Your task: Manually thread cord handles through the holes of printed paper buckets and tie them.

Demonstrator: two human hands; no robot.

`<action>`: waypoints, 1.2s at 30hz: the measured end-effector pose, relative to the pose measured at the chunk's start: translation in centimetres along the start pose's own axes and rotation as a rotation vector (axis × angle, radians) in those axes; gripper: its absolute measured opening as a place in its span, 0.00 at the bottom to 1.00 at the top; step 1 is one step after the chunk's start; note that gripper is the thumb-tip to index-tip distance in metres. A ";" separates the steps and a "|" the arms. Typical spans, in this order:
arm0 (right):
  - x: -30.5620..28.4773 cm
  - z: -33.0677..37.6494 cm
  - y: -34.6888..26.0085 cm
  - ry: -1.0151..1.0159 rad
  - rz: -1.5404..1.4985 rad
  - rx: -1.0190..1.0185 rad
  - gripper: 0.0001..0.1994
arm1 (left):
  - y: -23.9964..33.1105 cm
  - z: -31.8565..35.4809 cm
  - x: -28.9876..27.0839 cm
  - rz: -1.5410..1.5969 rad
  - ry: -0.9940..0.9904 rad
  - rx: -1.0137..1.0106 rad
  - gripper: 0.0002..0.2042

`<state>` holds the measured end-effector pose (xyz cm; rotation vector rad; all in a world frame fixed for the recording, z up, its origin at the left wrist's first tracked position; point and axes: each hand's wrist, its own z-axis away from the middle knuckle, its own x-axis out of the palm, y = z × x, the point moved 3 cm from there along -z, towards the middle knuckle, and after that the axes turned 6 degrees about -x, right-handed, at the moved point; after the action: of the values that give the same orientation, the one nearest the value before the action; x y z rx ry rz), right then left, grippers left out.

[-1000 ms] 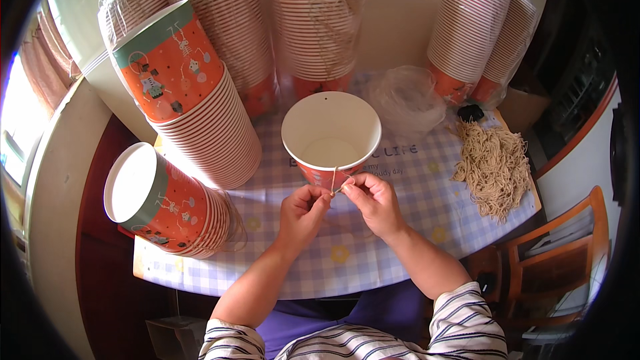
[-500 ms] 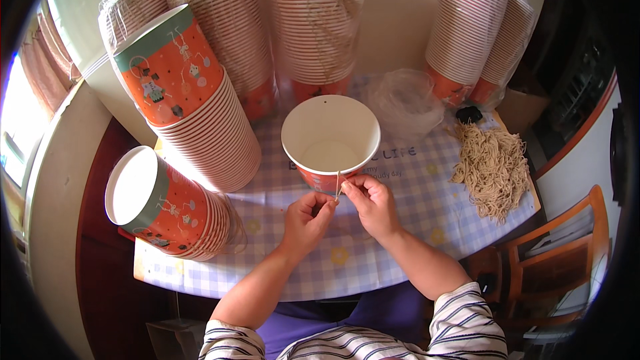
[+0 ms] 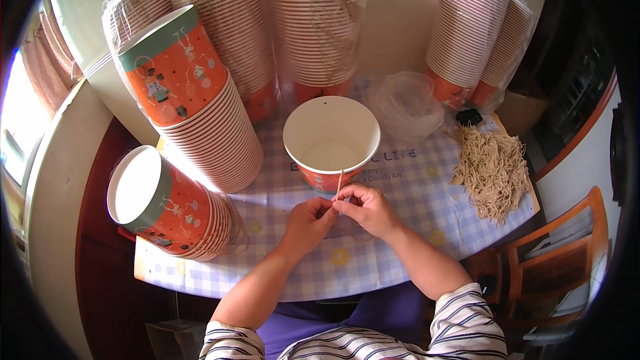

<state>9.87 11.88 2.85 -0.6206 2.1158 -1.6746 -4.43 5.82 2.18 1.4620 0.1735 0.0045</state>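
An orange paper bucket with a white inside (image 3: 330, 137) stands upright in front of me, with a small hole near its far rim. From its near rim hangs a short beige cord (image 3: 340, 180), running down to my fingertips. My left hand (image 3: 309, 221) pinches the cord from the left, thumb against forefinger. Right beside it, my right hand (image 3: 365, 210) pinches the same cord, and the fingertips of both hands meet. Just what the cord does between the fingers is hidden.
On the left, nested orange buckets (image 3: 200, 127) rise in a tall stack; a shorter stack (image 3: 180, 210) leans nearby, with cord loops. Plastic-wrapped stacks (image 3: 317, 27) line the back. Crumpled clear plastic (image 3: 407, 107) and a beige cord heap (image 3: 493, 170) lie on the checked tablecloth (image 3: 400, 253).
My right hand has moved slightly down and left, so the fingertips of both hands now meet on the cord. The bucket has barely shifted.
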 end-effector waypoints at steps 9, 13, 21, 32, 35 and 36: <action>0.7 -0.2 -0.4 0.137 -0.335 0.037 0.06 | 0.6 0.2 -0.1 -0.069 -0.042 -0.058 0.09; 1.0 -0.2 -0.8 0.156 -0.289 0.007 0.05 | 0.7 0.5 0.1 -0.109 -0.026 0.002 0.08; 1.4 -0.8 -1.6 0.242 -0.325 0.077 0.07 | 1.5 1.0 0.2 -0.519 0.009 0.303 0.04; 1.4 -0.5 -1.7 0.260 -0.316 0.049 0.07 | 1.1 1.4 0.7 -0.670 -0.037 0.290 0.05; 1.1 -0.4 -0.8 0.185 -0.307 0.068 0.07 | 0.8 1.2 0.7 -0.666 -0.012 0.279 0.06; 0.8 -0.5 -0.5 0.183 -0.327 0.067 0.07 | 0.7 1.1 0.6 -0.648 0.007 0.269 0.06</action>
<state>9.00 11.75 3.40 -0.8601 2.1611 -2.0376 -3.59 4.86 2.90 1.6136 0.6667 -0.5578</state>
